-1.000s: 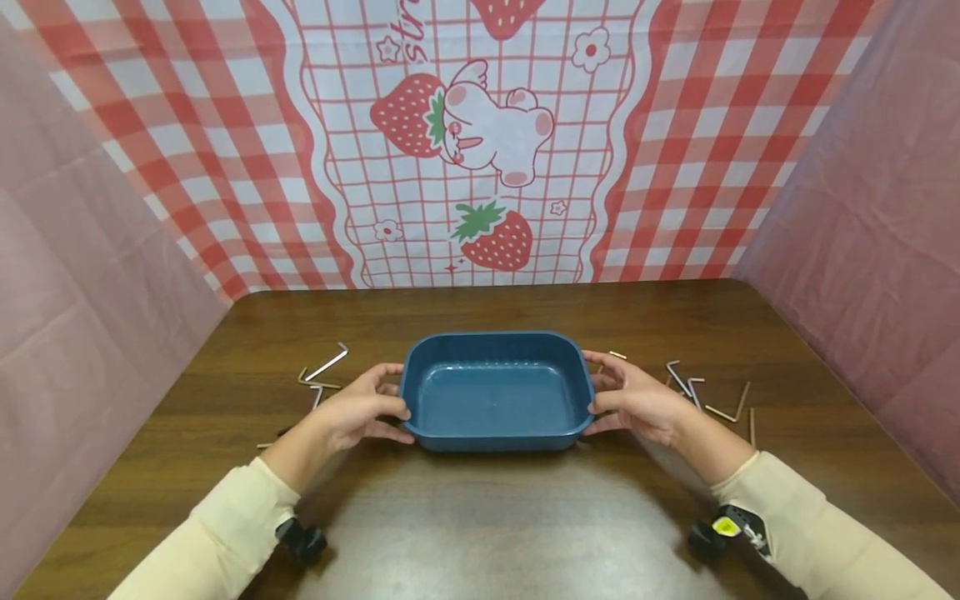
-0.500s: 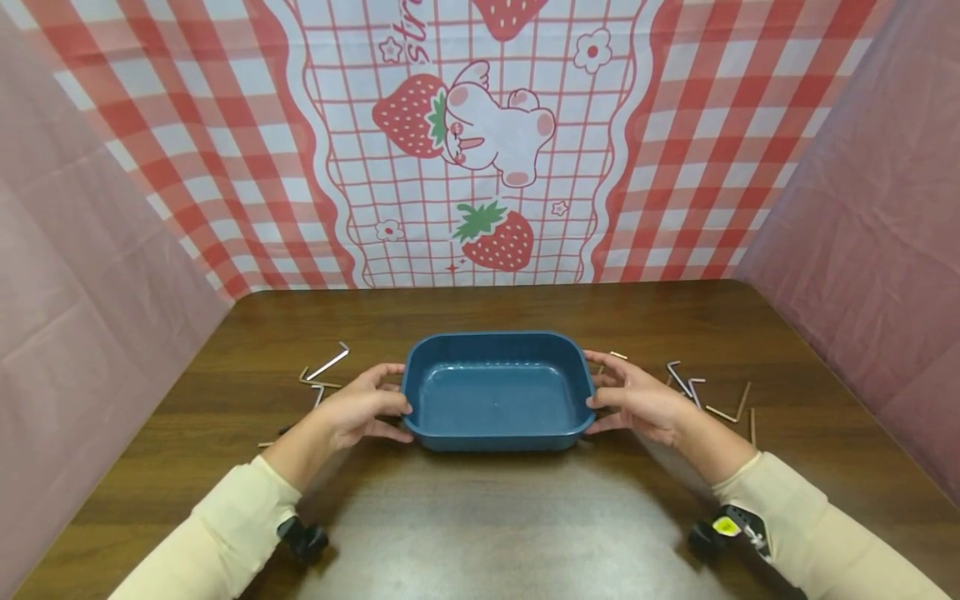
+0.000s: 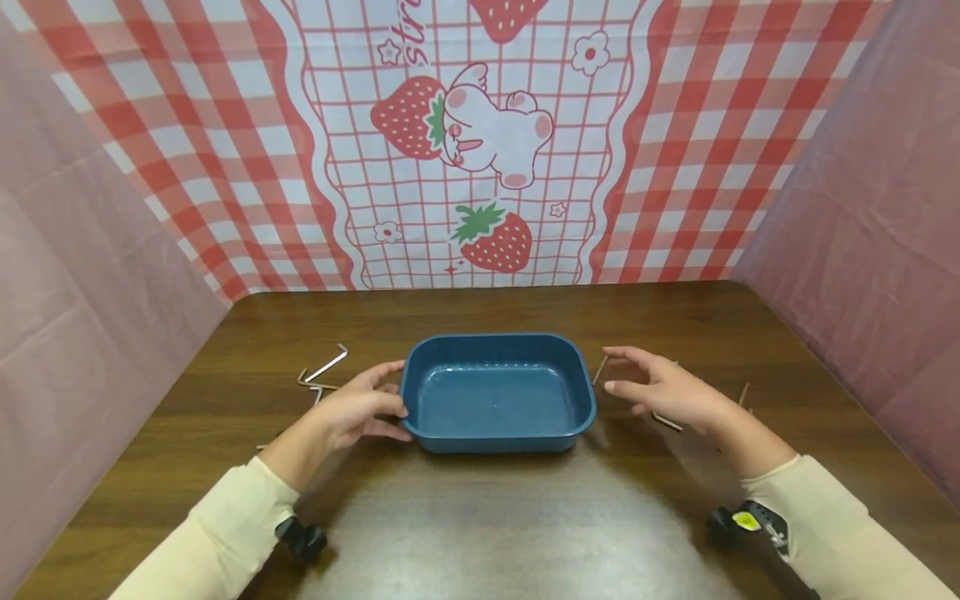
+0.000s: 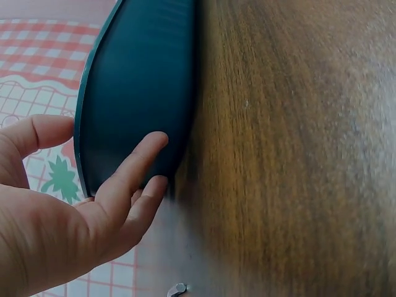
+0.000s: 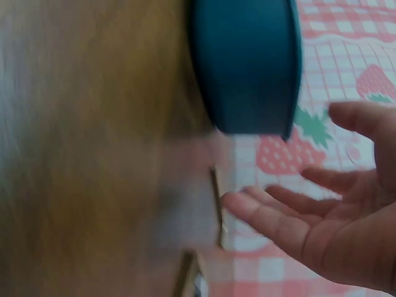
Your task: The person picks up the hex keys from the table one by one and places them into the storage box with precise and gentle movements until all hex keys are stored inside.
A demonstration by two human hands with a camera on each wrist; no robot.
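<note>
A blue rectangular plastic basin (image 3: 498,444) with rounded corners stands on the wooden table, nothing inside it. At its left end my left hand (image 3: 367,407) holds the side: the thumb is at the rim, and the other fingers lie along the outer wall (image 4: 133,74) in the left wrist view. My right hand (image 3: 671,393) is off the basin to the right, fingers spread and holding nothing. Close to its fingertips lies a brass-coloured hex key (image 5: 217,204), beside the basin's right end. Another brass hex key (image 3: 667,422) shows partly under that hand.
Left of the basin lie a silver hex key (image 3: 326,363) and a brass one (image 3: 318,385), with others partly hidden by the left arm. More keys on the right are mostly covered by the right hand. A checked strawberry cloth (image 3: 495,242) hangs behind the table.
My right hand has let go of the basin's right end and moved away to the right. The left hand and the basin stay nearly where they were.
</note>
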